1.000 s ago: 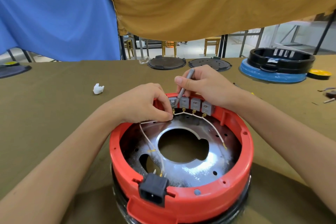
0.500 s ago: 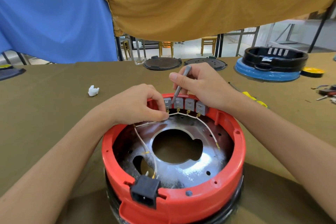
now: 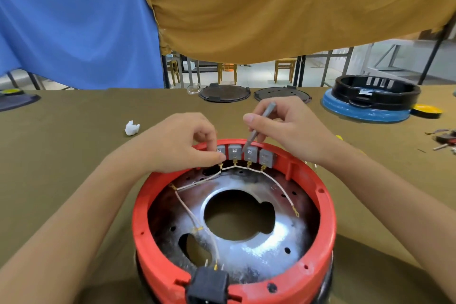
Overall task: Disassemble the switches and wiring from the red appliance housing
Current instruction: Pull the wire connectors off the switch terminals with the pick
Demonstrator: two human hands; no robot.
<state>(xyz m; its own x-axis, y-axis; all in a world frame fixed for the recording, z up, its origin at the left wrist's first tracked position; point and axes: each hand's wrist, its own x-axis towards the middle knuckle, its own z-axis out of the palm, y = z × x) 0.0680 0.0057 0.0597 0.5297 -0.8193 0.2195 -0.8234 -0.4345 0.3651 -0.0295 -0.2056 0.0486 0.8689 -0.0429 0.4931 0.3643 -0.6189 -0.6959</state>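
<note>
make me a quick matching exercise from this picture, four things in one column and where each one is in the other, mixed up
Things
1. row of grey square switches
2. black plastic power socket
3. crumpled white scrap
4. thin grey metal tool

Places
A. pinched in the right hand
B. on the olive table cover, left of the housing
C. on the near rim of the red round housing
D. along the housing's far inner wall, by the left hand

Pairs: 1-D, 2-C, 3-B, 4-A
</note>
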